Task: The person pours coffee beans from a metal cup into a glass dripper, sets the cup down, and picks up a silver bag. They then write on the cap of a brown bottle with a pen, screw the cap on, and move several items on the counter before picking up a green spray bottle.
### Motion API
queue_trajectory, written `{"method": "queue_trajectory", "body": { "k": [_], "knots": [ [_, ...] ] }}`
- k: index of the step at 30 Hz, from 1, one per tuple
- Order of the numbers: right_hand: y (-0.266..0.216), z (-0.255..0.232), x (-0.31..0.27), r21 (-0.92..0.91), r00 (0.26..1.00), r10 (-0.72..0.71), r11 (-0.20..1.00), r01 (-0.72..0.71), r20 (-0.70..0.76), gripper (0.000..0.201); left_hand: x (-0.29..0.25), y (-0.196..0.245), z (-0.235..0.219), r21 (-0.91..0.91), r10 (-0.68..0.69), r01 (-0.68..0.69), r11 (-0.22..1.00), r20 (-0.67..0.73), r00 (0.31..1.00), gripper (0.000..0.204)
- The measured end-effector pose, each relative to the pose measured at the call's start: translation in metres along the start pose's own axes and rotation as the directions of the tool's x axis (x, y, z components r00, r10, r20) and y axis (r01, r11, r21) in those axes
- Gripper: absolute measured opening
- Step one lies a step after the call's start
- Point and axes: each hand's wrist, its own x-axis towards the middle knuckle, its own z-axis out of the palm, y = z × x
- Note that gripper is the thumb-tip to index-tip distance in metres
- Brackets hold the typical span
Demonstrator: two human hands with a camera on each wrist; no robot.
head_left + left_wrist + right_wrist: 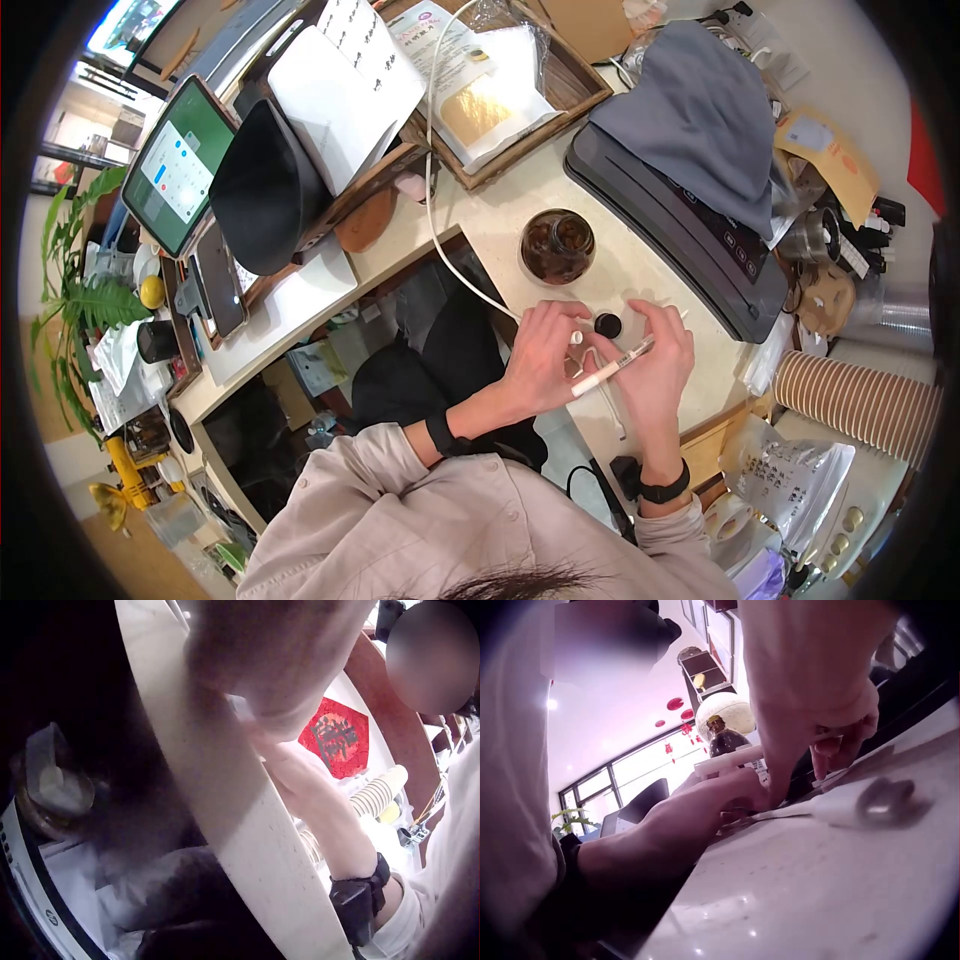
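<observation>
In the head view my left hand (540,362) is curled near the desk's front edge, pinching a small white cylindrical piece (576,338) at its fingertips. Opposite it, my right hand (662,370) holds a slim white pen (598,379) with printing near one end. The pen slants between both hands, its plain end toward the left hand. Just beyond the fingers is a round black end (607,324); the right wrist view shows a white tapered body (840,806) with a dark end lying on the desk. A thin pale strand (614,418) hangs below the pen.
A glass jar of dark contents (557,245) stands beyond the hands. To its right lies a black flat device (690,230) under a grey cloth (690,110). A white cable (432,170) crosses the desk toward the left hand. Stacked paper cups (850,405) lie at right; a wooden tray (575,100) sits behind.
</observation>
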Motion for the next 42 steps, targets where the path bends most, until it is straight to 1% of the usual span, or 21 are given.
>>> {"method": "queue_trajectory", "body": {
  "k": [3,6,9,11,12,15,18,19,22,23,26,29,32,33,36,39,42],
  "knots": [
    [-0.002,-0.015,0.0,0.037,1.0,0.026,0.999,-0.026,-0.002,0.057,0.0,-0.001,0.001,-0.004,-0.005,0.005,1.0,0.003,1.0,0.04],
    [-0.005,-0.029,-0.003,0.008,1.0,-0.006,1.0,0.006,-0.005,0.055,0.003,0.002,0.0,0.013,-0.011,0.01,1.0,0.021,1.0,0.041],
    [-0.008,-0.045,-0.006,0.135,0.996,0.09,0.987,-0.089,-0.001,0.033,0.002,0.001,0.004,0.03,-0.018,0.018,0.999,0.003,1.0,0.046],
    [-0.008,-0.06,-0.003,0.253,0.992,0.125,0.96,-0.123,0.008,0.018,0.003,0.001,0.005,0.035,-0.036,0.035,0.999,0.013,0.999,0.049],
    [-0.008,-0.065,-0.002,0.309,0.99,0.141,0.941,-0.138,0.013,0.016,0.004,0.001,0.005,0.038,-0.044,0.043,0.998,0.018,0.999,0.05],
    [-0.01,-0.063,0.001,0.593,0.984,0.152,0.802,-0.066,-0.095,0.027,0.005,0.004,0.005,0.127,-0.07,0.064,0.99,0.045,0.997,0.047],
    [0.011,-0.049,0.0,0.686,0.996,0.075,0.727,-0.027,-0.04,0.033,0.004,0.001,0.01,0.141,-0.037,0.038,0.989,-0.013,0.999,0.046],
    [0.011,-0.044,0.0,0.764,0.993,0.112,0.639,-0.092,0.025,0.02,0.005,0.0,0.01,0.143,-0.037,0.039,0.989,-0.02,0.999,0.047],
    [0.008,-0.026,-0.01,0.821,0.976,0.128,0.527,-0.22,0.178,0.002,0.003,0.0,0.012,0.124,-0.044,0.05,0.991,-0.05,0.998,0.045],
    [0.01,-0.019,-0.015,0.835,0.969,0.148,0.493,-0.244,0.196,0.015,0.002,-0.001,0.014,0.104,-0.047,0.054,0.993,-0.069,0.996,0.044],
    [0.017,0.004,-0.025,0.762,0.993,0.097,0.637,-0.117,0.071,0.013,0.001,-0.003,0.014,0.077,-0.049,0.055,0.996,-0.088,0.995,0.044],
    [0.031,0.021,-0.024,0.706,0.997,0.023,0.707,0.035,-0.073,0.013,-0.001,-0.005,0.015,0.075,-0.049,0.056,0.996,-0.09,0.995,0.043],
    [0.035,0.025,-0.021,0.868,0.994,0.108,0.49,-0.078,0.028,0.014,-0.001,-0.005,0.015,0.071,-0.062,0.068,0.995,-0.083,0.995,0.043],
    [0.041,0.026,-0.022,0.882,0.992,0.117,0.459,-0.104,0.057,0.016,-0.001,-0.004,0.014,0.069,-0.068,0.073,0.995,-0.08,0.995,0.042],
    [0.046,0.028,-0.02,0.863,0.997,0.077,0.502,-0.051,0.014,0.018,-0.002,-0.006,0.015,0.079,-0.061,0.067,0.995,-0.071,0.996,0.042],
    [0.042,0.036,-0.024,0.8,0.996,0.045,0.6,0.031,-0.072,0.022,-0.001,-0.005,0.014,0.079,-0.063,0.068,0.994,-0.067,0.996,0.042],
    [0.037,0.033,-0.022,0.596,0.978,-0.119,0.778,0.2,-0.173,0.024,-0.002,-0.005,0.013,0.079,-0.07,0.075,0.994,-0.066,0.995,0.042]
  ]
}}
